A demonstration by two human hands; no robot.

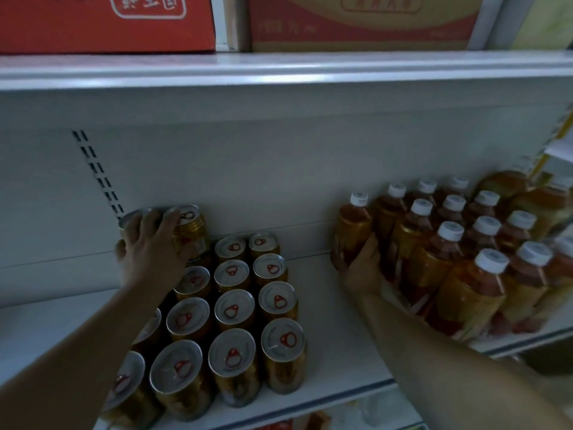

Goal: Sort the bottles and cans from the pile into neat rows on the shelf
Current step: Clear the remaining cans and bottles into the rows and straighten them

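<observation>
While the left hand (pixel 148 254) grips 2 upright gold cans (pixel 187 226) at the back-left of the can rows (pixel 234 307), the right hand (pixel 364 268) clasps the leftmost tea bottle (pixel 353 228), upright, touching the bottle block (pixel 465 274) on the shelf (pixel 325 308).

Dim white back panel (pixel 279 169) with a slotted upright (pixel 96 172), perhaps cardboard cartons (pixel 105 23) above.

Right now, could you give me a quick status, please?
Left hand grips rear cans. Right hand holds leftmost bottle. Bare shelf between groups.
</observation>
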